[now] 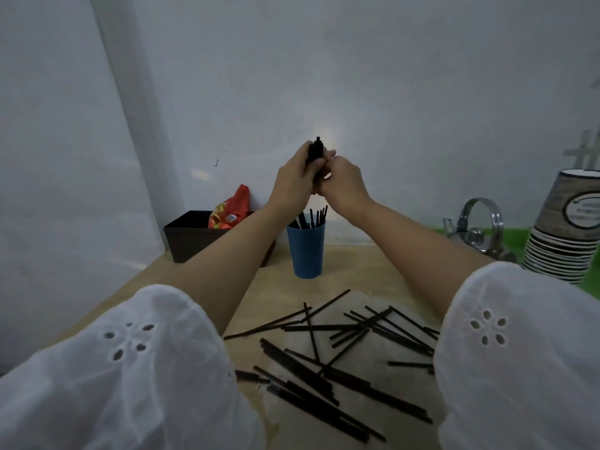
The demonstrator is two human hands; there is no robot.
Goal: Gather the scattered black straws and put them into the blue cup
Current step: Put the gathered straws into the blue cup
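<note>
Left hand [293, 180] and right hand [344, 181] both curl round a bundle of black straws [315, 153] above the blue cup [306, 251]; fingers hide its lower part. Loose straws [341, 358] lie on the worktop [357, 264], some hidden under the sleeves [519, 368]. The print on the paper cup stack [571, 228] is illegible and cut off at the frame edge.

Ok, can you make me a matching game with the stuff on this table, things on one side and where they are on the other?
Things:
1. red crinkly snack bag
2. tall blue plastic cup
3. stack of grey paper cups

Places or states:
A. far right
B. inside the dark box
C. holds black straws

Pairs: 1-B, 2-C, 3-A
</note>
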